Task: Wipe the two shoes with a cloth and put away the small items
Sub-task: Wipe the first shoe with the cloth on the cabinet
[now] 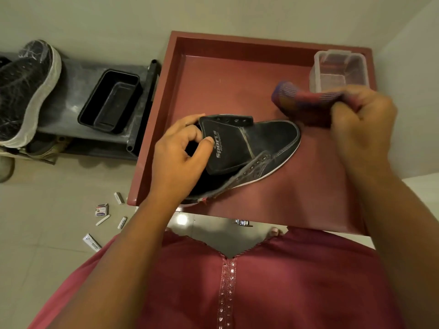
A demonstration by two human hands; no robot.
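left hand (180, 153) grips the black shoe (249, 148); right hand (361, 115) clutches a seemingly checked, blurred cloth (299, 100).

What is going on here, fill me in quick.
A person is cleaning a black shoe that lies on a red tray-like table. The left hand grips the shoe at its opening by the tongue, while the right hand holds a bunched colourful cloth just above the toe. The second shoe sits on a grey rack to the left, beside a black tub. Small items lie scattered on the floor, and a clear container stands on the table.
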